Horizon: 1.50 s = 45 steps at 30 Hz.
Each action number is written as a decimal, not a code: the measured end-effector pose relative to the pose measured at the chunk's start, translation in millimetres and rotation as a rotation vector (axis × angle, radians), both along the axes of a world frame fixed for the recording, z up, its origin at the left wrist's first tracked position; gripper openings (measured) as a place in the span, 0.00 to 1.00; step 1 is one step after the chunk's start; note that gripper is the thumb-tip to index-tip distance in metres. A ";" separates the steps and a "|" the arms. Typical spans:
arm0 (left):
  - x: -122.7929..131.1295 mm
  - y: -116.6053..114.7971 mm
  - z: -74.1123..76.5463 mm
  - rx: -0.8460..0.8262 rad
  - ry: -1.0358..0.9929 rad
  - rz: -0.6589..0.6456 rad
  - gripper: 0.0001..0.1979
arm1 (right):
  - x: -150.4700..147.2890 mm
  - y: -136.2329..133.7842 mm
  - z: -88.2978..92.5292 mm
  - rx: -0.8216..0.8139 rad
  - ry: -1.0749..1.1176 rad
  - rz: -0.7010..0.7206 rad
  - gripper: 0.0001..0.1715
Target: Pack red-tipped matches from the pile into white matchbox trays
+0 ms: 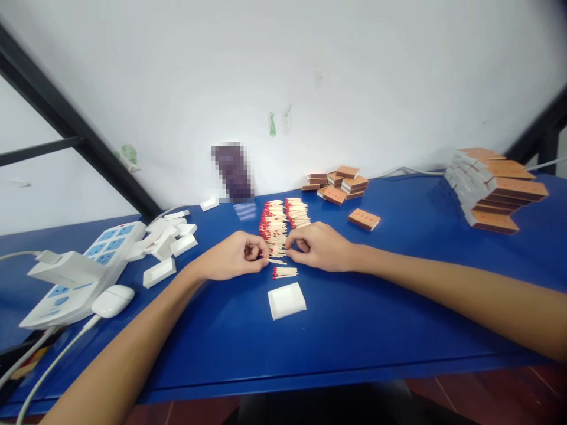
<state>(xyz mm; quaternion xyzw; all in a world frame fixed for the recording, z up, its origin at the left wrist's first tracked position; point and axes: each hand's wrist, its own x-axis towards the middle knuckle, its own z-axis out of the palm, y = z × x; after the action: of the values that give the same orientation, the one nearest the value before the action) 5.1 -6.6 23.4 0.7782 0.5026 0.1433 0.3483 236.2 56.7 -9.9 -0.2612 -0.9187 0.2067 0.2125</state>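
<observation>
A large pile of red-headed matches [273, 221] lies on the blue table, with a second pile of matches [296, 211] just right of it. At the near end of the large pile, my left hand [237, 255] pinches a match by its left end. Across from it, my right hand [321, 248] is closed, thumb and forefinger tips at the plain stick ends; what they hold is hidden. A small row of matches [286, 272] lies just in front of my hands. Nearer to me sits a white matchbox tray [287, 300].
White matchbox trays [160, 273] lie heaped at left, beside a power strip [113, 245] with a white charger and cables. Orange matchbox sleeves [354, 184] are piled at the back, one sleeve [364, 219] lying apart. A larger stack of sleeves [496, 192] stands at right.
</observation>
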 end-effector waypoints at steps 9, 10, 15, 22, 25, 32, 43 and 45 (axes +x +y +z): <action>1.0 -1.7 -3.3 0.079 0.054 -0.028 0.04 | 0.9 1.0 -0.9 0.006 0.003 0.055 0.06; 1.8 -2.4 -3.6 0.098 0.062 -0.031 0.04 | 1.1 1.5 -0.6 -0.012 0.002 0.063 0.05; 5.6 -4.5 -5.4 0.167 0.086 -0.047 0.03 | 1.9 2.9 1.9 -0.084 -0.019 0.068 0.04; 7.0 -4.7 -7.4 0.205 0.115 -0.070 0.03 | 1.7 3.6 0.8 -0.092 -0.035 0.054 0.03; 7.1 -4.0 -8.3 0.223 0.103 -0.060 0.04 | 1.3 3.8 -0.8 -0.093 -0.020 0.048 0.03; 7.2 -0.5 -11.7 0.244 0.072 0.002 0.06 | 0.9 3.7 -1.3 -0.119 0.107 -0.013 0.03; 9.5 -3.4 -12.9 0.233 0.046 -0.024 0.06 | 2.6 2.3 2.1 -0.287 0.267 -0.015 0.03; 9.7 -3.6 -13.1 0.230 0.045 -0.035 0.06 | 3.3 2.3 1.8 -0.286 0.263 0.013 0.03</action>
<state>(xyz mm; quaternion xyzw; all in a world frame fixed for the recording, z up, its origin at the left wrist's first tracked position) 14.8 -10.2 10.3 0.8245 0.4770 0.1765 0.2480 239.5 58.9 -8.1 -0.2535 -0.8459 0.3688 0.2900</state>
